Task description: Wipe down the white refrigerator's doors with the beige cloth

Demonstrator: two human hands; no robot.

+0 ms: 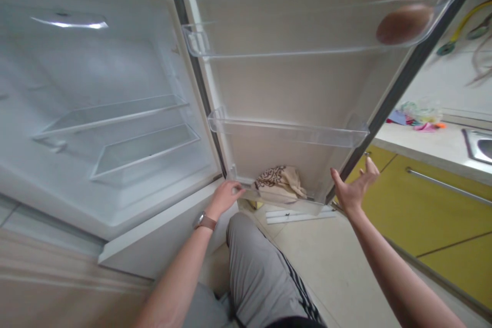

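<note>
An open fridge door (292, 87) fills the upper middle, with three clear door bins. The top bin (307, 36) holds a brown egg (403, 23) at its right end. The lowest bin (284, 202) holds a crumpled beige and brown patterned cloth (280, 182). My left hand (226, 197), with a watch on its wrist, grips the left end of that lowest bin. My right hand (355, 187) hovers open, fingers spread, just off the bin's right end by the door edge. It holds nothing.
The fridge interior (96, 113) with glass shelves (115, 113) is at left. Yellow cabinets (434, 215) with a white counter (423, 143), a sink (480, 146) and small colourful items (418, 115) stand at right. My grey-trousered knee (261, 266) is below, over a beige tiled floor (330, 261).
</note>
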